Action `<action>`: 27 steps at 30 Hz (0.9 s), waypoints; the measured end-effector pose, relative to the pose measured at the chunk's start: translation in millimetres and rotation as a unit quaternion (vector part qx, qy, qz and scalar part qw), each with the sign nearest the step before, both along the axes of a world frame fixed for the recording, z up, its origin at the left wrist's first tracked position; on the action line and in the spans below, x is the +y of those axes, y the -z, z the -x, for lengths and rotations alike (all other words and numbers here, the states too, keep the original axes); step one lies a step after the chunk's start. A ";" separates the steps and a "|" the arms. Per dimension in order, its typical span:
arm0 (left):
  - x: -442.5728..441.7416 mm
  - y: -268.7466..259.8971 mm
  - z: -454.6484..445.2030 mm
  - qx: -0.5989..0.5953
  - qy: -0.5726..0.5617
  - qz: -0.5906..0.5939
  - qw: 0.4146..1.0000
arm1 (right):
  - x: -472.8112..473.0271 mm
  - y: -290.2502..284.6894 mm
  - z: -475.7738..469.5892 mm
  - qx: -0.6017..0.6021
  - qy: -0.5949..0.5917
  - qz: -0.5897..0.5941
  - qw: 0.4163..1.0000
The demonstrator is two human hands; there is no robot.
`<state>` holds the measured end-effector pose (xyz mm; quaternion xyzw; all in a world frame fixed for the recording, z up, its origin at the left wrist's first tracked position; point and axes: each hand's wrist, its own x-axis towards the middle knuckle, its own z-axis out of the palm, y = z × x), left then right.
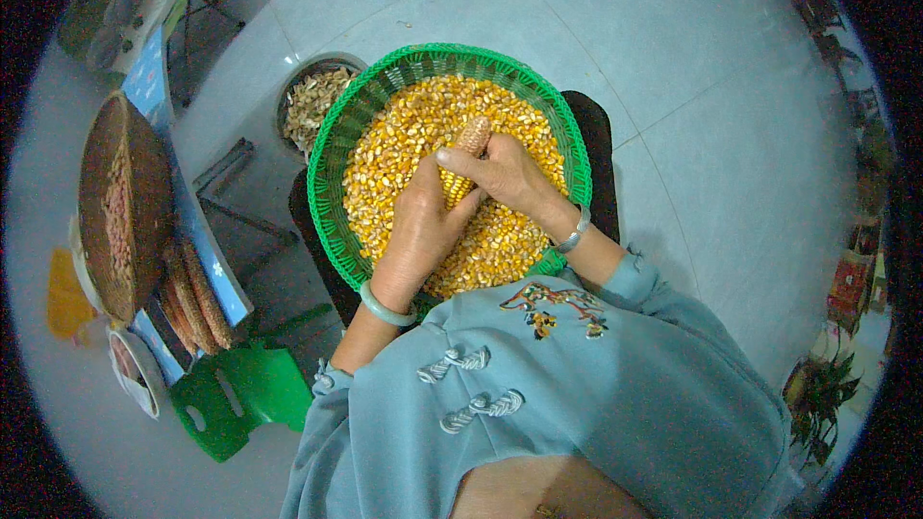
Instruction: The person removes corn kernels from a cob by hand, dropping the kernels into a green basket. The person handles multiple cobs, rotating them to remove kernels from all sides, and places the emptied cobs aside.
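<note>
Both my hands grip one corn cob [456,187] above a round green woven basket [447,50]. The cob's far end is bare of kernels, while yellow kernels cover the part between my hands. My left hand [425,213] wraps the near part from the left. From the right, my right hand [508,169] holds it with the thumb laid across the cob. Loose yellow corn kernels [404,137] fill much of the basket below. The cob's near end is hidden by my fingers.
Left of the basket stands a metal bowl [285,126] of pale husks or shells. A blue-patterned table [216,267] at left bears a woven tray [101,180] of pinkish nuts or beans and several bare cobs [195,303]. A green plastic chair [252,389] stands nearby.
</note>
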<state>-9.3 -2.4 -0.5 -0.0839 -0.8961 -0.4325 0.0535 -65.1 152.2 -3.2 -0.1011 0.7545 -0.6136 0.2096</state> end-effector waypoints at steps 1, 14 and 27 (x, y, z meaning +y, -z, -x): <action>0.0 0.5 -0.4 0.020 0.004 0.000 1.000 | -0.7 2.4 1.0 0.008 -0.003 0.002 1.000; -6.5 -4.3 -0.7 -0.035 0.010 -0.029 0.999 | 3.2 2.7 1.4 -0.085 -0.013 0.071 0.994; -10.9 -7.4 0.7 -0.104 0.024 -0.159 0.981 | 3.1 8.9 0.4 -0.098 0.007 0.100 0.990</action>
